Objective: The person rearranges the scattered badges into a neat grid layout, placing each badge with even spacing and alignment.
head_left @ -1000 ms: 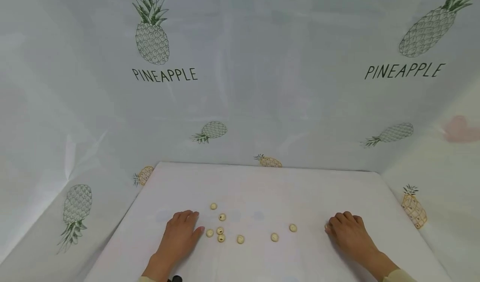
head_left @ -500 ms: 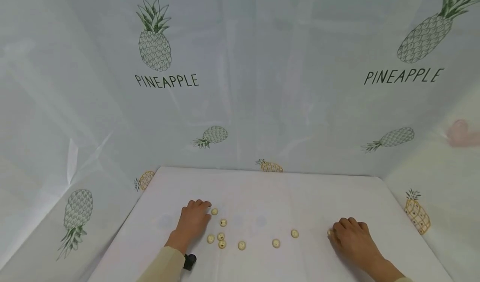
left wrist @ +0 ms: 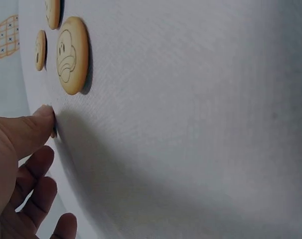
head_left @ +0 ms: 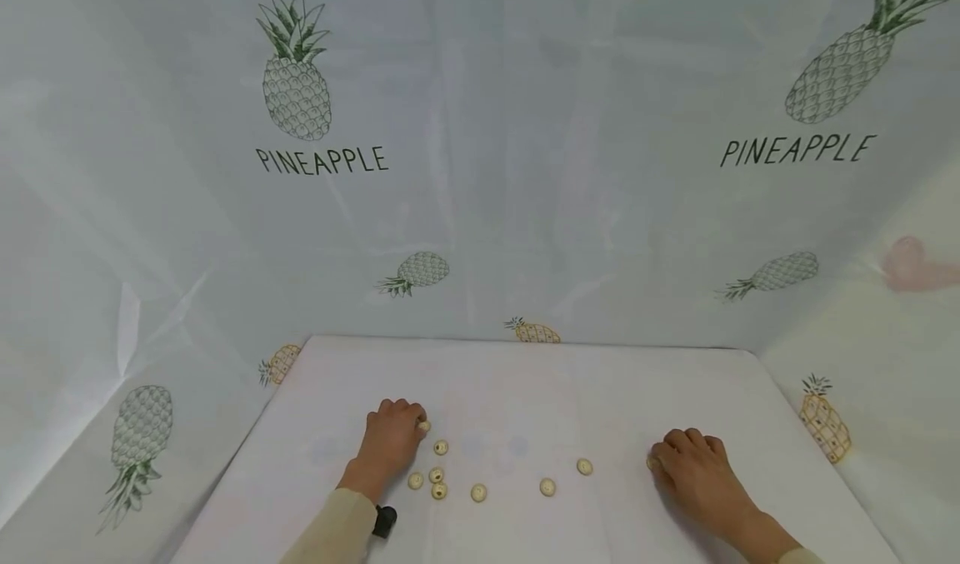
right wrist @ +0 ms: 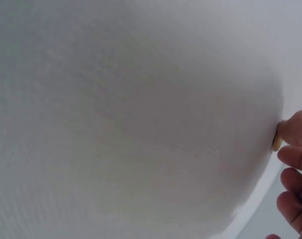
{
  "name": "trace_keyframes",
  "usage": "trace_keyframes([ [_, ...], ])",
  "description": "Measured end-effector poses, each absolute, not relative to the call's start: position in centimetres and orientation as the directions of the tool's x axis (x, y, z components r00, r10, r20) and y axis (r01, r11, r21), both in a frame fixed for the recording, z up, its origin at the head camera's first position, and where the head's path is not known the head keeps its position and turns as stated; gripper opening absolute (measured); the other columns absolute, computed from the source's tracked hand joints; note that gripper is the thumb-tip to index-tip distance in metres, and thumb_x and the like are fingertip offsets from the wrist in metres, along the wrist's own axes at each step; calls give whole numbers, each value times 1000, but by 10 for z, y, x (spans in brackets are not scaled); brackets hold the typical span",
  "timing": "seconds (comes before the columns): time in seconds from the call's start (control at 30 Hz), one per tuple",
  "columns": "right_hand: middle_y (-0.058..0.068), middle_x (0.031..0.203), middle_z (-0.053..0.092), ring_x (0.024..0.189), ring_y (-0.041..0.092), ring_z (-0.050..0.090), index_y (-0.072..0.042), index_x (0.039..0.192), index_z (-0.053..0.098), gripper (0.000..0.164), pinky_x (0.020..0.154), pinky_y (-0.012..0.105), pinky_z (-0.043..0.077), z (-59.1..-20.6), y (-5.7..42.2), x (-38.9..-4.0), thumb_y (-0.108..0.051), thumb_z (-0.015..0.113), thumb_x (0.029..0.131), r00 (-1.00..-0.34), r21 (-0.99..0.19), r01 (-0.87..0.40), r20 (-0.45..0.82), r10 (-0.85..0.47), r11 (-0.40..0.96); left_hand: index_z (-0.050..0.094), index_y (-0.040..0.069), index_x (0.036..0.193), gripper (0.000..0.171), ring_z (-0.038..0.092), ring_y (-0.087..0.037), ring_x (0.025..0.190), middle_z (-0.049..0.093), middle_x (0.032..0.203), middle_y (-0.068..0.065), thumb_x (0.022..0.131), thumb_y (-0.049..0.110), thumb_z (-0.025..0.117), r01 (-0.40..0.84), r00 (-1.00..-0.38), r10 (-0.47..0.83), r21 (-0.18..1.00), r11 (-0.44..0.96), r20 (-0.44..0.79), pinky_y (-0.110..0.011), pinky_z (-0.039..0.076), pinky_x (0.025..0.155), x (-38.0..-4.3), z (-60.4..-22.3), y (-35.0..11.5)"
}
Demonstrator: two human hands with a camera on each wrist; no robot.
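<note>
My left hand (head_left: 392,441) pinches a small round cookie (head_left: 424,426) at the far end of a loose group on the left of the table. In the left wrist view its thumb covers most of that cookie (left wrist: 54,131), and the other fingers are bent. Over on the right, my right hand (head_left: 696,474) pinches another cookie (head_left: 651,462) between thumb and index finger, close to the tabletop. Only the edge of this cookie (right wrist: 276,142) shows in the right wrist view. A tan cookie with a printed cartoon face (left wrist: 73,56) lies flat near the left hand.
Several more cookies lie on the white table (head_left: 510,389), among them a cookie (head_left: 478,493) near the middle and a cookie (head_left: 584,466) towards the right hand. A black device (head_left: 384,521) sits at the left wrist. Pineapple-printed sheeting (head_left: 525,172) walls the table.
My left hand has moved forward and right, from beside the cookies to the farthest one, and now pinches it. My right hand has stayed nearly in place at its cookie.
</note>
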State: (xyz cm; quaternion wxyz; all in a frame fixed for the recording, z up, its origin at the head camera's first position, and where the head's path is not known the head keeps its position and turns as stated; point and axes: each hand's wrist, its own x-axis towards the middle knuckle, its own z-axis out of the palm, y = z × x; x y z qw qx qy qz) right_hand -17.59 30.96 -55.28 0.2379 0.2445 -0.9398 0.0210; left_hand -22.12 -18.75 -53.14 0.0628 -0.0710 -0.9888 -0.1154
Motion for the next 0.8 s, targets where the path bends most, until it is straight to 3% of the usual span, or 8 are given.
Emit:
trace_keyframes([
  [0.17,-5,94,61,91,20,55,-17,92,70,24,83,55,47,-547,306,-176,-22,91,81,-803,61,-438,420,-422,897,76,16,108,18,57,-26,97,69,103,-2,95,29,78,136,-985,108,218,967,135,-54,49,84,-226,-533,-189],
  [0.4,-9,91,60,88,18,54,-20,87,71,25,81,53,46,-547,304,-180,-20,93,77,-771,71,-471,453,-449,880,77,18,105,16,58,-27,98,70,103,-2,94,30,79,119,-988,95,203,972,125,-54,49,84,-228,-535,-191],
  [0.8,-8,92,62,90,18,55,-20,89,74,18,83,55,47,-546,304,-176,-23,90,83,-819,28,-437,400,-411,899,77,16,111,22,58,-28,102,70,107,-4,93,30,80,119,-987,99,168,978,123,-55,49,89,-223,-528,-189],
])
